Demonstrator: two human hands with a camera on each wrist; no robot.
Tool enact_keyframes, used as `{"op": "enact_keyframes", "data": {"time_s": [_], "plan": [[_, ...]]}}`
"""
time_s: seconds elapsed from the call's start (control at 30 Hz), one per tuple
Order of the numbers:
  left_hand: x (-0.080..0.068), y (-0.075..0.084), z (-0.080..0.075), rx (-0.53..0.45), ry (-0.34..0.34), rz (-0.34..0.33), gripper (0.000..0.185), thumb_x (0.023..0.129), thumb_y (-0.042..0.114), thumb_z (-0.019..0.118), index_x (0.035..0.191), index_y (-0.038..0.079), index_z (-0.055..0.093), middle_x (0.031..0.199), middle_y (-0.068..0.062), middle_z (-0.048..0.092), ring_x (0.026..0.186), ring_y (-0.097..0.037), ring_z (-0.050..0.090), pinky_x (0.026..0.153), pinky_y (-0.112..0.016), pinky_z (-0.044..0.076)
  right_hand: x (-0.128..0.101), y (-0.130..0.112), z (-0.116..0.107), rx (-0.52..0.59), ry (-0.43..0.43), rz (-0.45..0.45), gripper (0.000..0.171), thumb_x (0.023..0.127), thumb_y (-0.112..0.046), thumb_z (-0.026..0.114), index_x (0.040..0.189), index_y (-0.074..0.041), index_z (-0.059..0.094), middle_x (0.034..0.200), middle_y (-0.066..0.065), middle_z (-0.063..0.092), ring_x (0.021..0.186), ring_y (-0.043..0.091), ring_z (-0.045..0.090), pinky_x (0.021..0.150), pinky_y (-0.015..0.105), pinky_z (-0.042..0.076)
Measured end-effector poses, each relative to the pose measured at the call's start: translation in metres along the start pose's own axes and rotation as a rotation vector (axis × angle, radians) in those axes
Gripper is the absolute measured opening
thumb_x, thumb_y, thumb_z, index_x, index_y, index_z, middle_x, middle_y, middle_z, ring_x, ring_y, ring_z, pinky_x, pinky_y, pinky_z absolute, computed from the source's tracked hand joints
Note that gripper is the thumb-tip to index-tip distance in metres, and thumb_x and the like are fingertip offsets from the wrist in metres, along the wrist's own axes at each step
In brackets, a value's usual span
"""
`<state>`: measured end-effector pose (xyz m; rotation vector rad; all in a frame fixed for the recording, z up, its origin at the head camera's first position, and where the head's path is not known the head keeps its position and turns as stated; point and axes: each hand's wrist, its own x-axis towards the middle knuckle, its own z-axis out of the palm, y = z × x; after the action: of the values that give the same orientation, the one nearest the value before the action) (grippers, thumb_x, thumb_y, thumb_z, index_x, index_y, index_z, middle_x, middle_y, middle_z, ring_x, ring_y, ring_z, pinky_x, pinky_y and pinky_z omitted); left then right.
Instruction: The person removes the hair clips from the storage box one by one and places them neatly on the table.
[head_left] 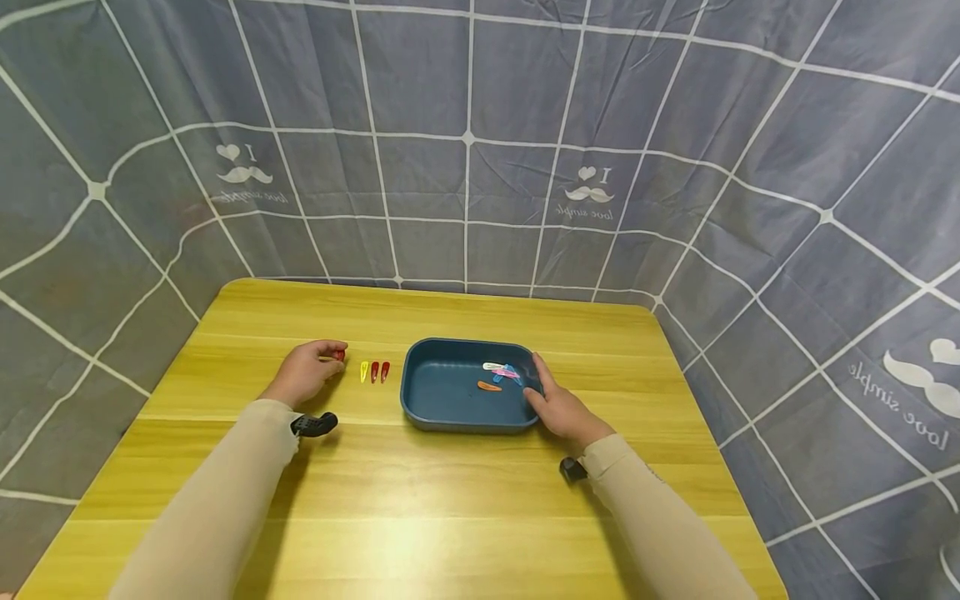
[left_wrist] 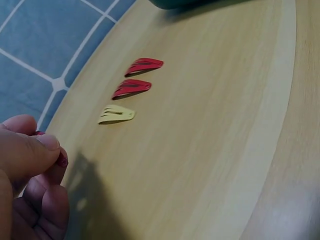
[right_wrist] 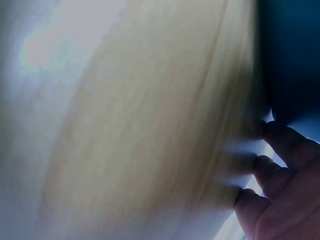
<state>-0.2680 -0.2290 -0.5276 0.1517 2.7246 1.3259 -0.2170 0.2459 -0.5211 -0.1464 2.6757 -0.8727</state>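
My left hand [head_left: 306, 371] pinches a red hair clip [left_wrist: 62, 159] between thumb and fingers, mostly covered by them. To its right on the table lie a yellow hair clip [head_left: 364, 372] and two red hair clips [head_left: 379, 372], side by side in a row. My right hand [head_left: 561, 408] grips the right wall of a dark blue tray [head_left: 442, 425], its thumb over the rim and its fingers along the outside. Inside the tray, toward the right, a white hair clip [head_left: 492, 367], a pink one [head_left: 507, 374] and blue ones overlap, with an orange hair clip [head_left: 489, 387] just below them.
The yellow wood-grain table [head_left: 360, 517] ends at a grey curtain [head_left: 420, 183] with white grid lines, which hangs along the back and both sides. Black wrist-worn pieces stick out near the left cuff [head_left: 279, 412] and the right cuff [head_left: 607, 454].
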Motion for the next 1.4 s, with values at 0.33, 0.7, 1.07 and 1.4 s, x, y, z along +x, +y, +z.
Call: {"op": "enact_keyframes", "data": {"time_s": [0.33,0.7,1.07,1.4], "plan": [[0.011,-0.002,0.011,0.065,-0.058,-0.023,0.039,0.103,0.008,0.065,0.142,-0.001,0.062,0.135,-0.025,0.068,0.127,-0.042,0.062,0.114,-0.058,0.044,0.001,0.001,0.001,0.005,0.002,-0.012,0.077,0.112,-0.048,0.041,0.170,-0.033,-0.007,0.162,0.028,0.043,0.141,0.049,0.053,0.120,0.063,0.037],[0.011,0.002,0.012,0.174,-0.097,-0.007,0.042,0.104,0.014,0.067,0.145,0.003,0.062,0.137,-0.023,0.068,0.130,-0.043,0.061,0.116,-0.059,0.042,0.003,0.000,-0.002,0.007,-0.008,-0.002,0.077,0.112,-0.048,0.040,0.170,-0.034,-0.009,0.165,0.025,0.039,0.143,0.049,0.050,0.122,0.064,0.035],[0.010,-0.001,0.009,0.222,-0.105,-0.031,0.043,0.104,0.022,0.068,0.145,0.007,0.064,0.149,-0.023,0.060,0.144,-0.049,0.047,0.121,-0.063,0.034,0.002,-0.002,-0.001,0.019,-0.014,0.014,0.077,0.112,-0.047,0.041,0.169,-0.035,-0.009,0.167,0.024,0.037,0.145,0.050,0.049,0.122,0.064,0.034],[0.009,-0.006,0.010,0.274,-0.093,0.026,0.037,0.107,0.022,0.064,0.139,0.004,0.067,0.146,-0.025,0.060,0.141,-0.049,0.049,0.120,-0.064,0.035,0.001,-0.002,-0.001,0.012,-0.011,0.007,0.077,0.112,-0.045,0.041,0.170,-0.033,-0.008,0.164,0.025,0.041,0.143,0.050,0.051,0.120,0.065,0.036]]}}
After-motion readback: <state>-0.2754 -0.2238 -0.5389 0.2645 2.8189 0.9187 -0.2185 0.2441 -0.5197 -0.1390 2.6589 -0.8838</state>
